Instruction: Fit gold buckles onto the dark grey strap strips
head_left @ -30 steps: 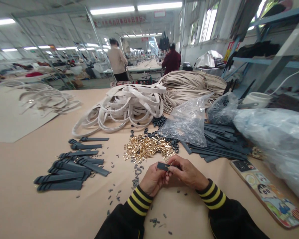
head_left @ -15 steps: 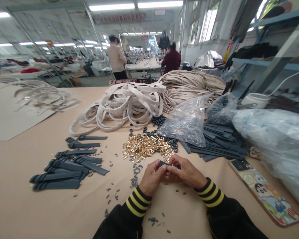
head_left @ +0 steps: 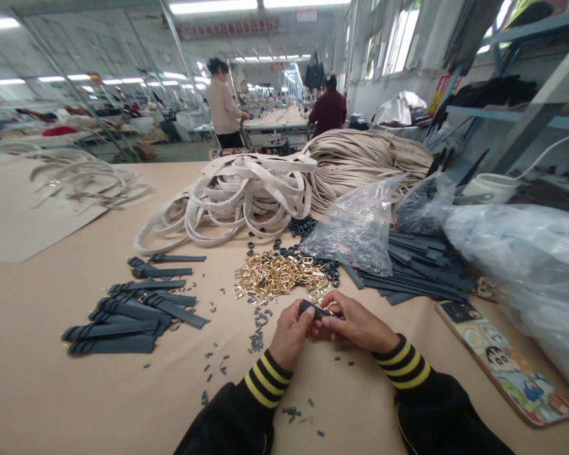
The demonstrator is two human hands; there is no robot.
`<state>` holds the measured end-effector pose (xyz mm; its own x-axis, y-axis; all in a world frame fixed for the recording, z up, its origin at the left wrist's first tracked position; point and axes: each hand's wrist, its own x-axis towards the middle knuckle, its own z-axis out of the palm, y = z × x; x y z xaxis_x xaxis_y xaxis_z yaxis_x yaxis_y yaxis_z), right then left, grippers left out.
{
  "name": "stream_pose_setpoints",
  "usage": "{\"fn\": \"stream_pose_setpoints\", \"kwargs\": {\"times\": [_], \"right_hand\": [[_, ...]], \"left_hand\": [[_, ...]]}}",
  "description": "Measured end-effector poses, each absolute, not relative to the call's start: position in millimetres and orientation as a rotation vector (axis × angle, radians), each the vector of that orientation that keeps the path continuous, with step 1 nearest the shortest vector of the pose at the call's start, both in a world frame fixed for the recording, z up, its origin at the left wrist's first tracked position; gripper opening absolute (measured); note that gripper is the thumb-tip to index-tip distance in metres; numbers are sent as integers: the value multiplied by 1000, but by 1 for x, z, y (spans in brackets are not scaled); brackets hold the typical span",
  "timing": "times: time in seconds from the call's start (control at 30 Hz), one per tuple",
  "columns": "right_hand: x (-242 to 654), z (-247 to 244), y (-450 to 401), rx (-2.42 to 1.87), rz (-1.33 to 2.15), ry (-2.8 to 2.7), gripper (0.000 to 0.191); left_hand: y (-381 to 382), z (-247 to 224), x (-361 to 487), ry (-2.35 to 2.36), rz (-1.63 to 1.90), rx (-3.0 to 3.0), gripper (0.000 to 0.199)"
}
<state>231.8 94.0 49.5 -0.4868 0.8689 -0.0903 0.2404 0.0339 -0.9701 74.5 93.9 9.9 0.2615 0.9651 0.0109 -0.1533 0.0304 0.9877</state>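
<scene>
The left hand and right hand pinch a short dark strap tab between their fingertips; it appears light and semi-stiff; hold it by its edges.

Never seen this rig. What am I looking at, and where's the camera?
No machine here: these are a person's bare hands, filmed by one camera worn on their head, looking forward and down. The left hand and right hand together pinch a short dark strap piece. On the table lie gold buckles, longer dark straps, small dark bits and white webbing.
</scene>
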Motion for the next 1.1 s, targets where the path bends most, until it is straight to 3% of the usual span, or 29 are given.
{"fn": "stream_pose_setpoints", "kwargs": {"times": [0.3,0.63,1.1], "right_hand": [[236,42,95,-1198,1506,-1733,23],[233,47,94,-1099,1575,-1662,21],[228,49,92,-1109,1564,-1641,19]], "left_hand": [[94,12,75,1023,1027,1468,20],[96,13,72,879,1036,1197,25],[97,14,72,927,1059,1325,21]]}}
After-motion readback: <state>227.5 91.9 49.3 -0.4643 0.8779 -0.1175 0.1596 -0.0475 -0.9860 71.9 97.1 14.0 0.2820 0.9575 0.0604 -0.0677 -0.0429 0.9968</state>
